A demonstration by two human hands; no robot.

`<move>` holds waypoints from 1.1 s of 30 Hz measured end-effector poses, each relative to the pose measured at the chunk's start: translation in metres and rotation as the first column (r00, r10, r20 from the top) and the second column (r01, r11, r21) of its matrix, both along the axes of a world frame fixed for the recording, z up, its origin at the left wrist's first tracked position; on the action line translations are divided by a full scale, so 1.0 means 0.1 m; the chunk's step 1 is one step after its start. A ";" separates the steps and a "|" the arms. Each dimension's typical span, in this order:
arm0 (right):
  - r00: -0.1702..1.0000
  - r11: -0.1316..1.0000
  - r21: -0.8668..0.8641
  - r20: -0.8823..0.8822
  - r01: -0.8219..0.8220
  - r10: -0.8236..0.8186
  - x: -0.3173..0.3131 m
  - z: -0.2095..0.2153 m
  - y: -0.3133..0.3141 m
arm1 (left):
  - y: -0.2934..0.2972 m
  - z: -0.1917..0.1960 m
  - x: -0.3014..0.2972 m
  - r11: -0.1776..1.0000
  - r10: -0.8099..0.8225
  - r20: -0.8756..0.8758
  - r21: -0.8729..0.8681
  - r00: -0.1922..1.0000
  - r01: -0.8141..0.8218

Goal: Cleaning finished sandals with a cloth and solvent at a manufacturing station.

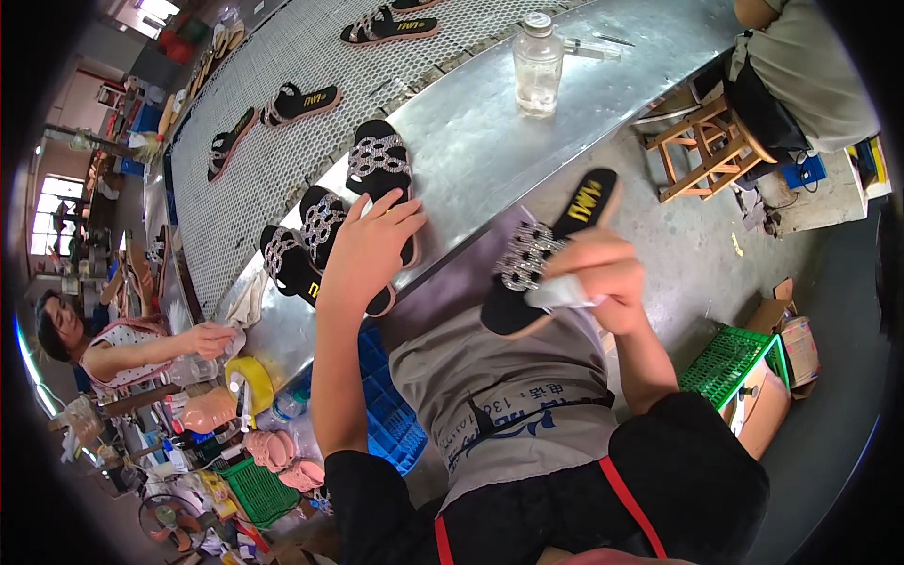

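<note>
My right hand (607, 278) is closed around the side of a black slide sandal (584, 202) with a sparkly openwork strap, held off the table in front of my apron. A crumpled white cloth or tissue (565, 293) sticks out from the same fingers. On the metal table's near edge, my left hand (367, 245) rests with spread fingers over a similar sandal (379, 155); its thumb is hidden. Two more such sandals lie close beside it, a middle one (323, 226) partly under my hand and a left one (281, 254).
A clear bottle (538, 71) and a syringe (591, 49) stand and lie on the metal table (461, 141). Sandals sit on the white mesh belt (301, 56) beyond. A co-worker (122, 348) works at left. A wooden stool (702, 151) and a green crate (730, 367) are at right.
</note>
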State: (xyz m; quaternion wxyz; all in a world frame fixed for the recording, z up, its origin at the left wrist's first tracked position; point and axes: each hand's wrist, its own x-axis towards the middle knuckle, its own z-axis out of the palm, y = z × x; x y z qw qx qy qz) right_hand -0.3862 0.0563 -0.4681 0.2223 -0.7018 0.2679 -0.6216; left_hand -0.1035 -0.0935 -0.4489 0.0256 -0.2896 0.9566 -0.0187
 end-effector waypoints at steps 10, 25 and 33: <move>0.895 0.987 -0.051 -0.417 0.152 -0.159 -0.09 -0.02 -0.94 | 0.44 0.39 -0.43 0.954 0.254 -0.368 -0.060 0.895 -0.295; 0.440 0.590 -0.316 -0.434 0.743 -0.786 -0.91 0.19 -1.84 | 0.11 -0.38 -1.01 0.937 0.270 -0.519 -0.050 0.811 -0.344; 0.632 0.641 0.075 -0.282 0.764 -0.721 -1.04 0.12 -1.77 | 0.13 -0.67 -1.00 0.931 0.252 -0.603 -0.060 0.756 -0.359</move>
